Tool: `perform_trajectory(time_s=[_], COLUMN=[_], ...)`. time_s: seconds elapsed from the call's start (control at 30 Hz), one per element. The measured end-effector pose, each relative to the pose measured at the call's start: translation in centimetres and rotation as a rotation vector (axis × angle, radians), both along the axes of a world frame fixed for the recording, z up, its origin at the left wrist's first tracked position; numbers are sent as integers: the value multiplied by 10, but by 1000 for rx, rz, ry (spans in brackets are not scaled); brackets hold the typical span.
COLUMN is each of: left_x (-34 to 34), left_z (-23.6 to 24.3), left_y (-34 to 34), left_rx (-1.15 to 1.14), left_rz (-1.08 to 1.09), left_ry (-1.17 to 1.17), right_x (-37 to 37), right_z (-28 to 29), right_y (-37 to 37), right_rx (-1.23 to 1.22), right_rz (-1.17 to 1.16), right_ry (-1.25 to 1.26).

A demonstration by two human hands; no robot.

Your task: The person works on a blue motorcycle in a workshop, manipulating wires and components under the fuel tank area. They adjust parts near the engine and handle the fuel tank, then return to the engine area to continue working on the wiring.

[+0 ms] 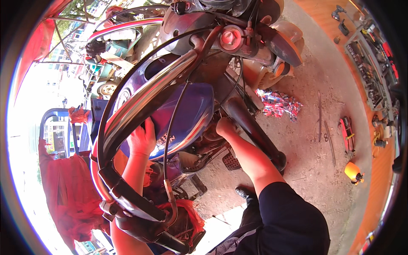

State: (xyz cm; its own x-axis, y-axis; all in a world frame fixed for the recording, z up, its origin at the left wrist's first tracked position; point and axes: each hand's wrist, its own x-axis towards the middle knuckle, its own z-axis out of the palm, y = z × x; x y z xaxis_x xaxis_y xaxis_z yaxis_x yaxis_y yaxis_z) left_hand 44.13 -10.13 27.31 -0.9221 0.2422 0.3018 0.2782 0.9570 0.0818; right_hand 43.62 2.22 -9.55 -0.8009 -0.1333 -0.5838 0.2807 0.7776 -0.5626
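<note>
My left hand (pixel 142 139) lies against the side of the blue fuel tank (pixel 191 110) of a motorcycle, fingers apart, behind the curved chrome and black handlebar tube (pixel 144 97) with its cables. My right hand (pixel 225 126) reaches in just below the tank's right end, beside a thick black frame tube (pixel 250 127); its fingertips are hidden among the parts there, so what they hold is unclear. Above sit the red-lit headstock fitting (pixel 231 40) and dark fork parts. A dark engine area and a ridged pedal (pixel 230 160) show under the tank.
Red cloths (pixel 68 187) cover a structure at left, beside other machinery (pixel 108 87). On the dusty ground at right lie metal rods (pixel 319 119), a red jack-like tool (pixel 347 134) and a yellow bottle (pixel 352 172). Along the far right are tool trays (pixel 367 68); a shiny colourful bundle (pixel 278 104) lies behind the bike.
</note>
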Motion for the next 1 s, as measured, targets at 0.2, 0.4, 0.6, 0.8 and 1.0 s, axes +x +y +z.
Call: perform_trajectory(time_s=[0.2,0.4,0.6,0.8,1.0], left_x=[-6,-8,-3,-5,-6], left_z=[-8,-12,-1,-11,-8], left_y=[4,-2,1,-8,1], left_rx=[-44,21,-28,-31,-34], left_rz=[-52,-25,-22,-65,-38], left_ry=[60,36,64,70,23], right_x=[31,25,-34,20,26], right_z=[-42,-44,56,4,-42], right_y=[-3,-1,16,3,6], right_rx=[-67,-32,-40,-76,-80], right_rz=[-201,-181,184,-194,-192], right_ry=[216,286,24,142,255])
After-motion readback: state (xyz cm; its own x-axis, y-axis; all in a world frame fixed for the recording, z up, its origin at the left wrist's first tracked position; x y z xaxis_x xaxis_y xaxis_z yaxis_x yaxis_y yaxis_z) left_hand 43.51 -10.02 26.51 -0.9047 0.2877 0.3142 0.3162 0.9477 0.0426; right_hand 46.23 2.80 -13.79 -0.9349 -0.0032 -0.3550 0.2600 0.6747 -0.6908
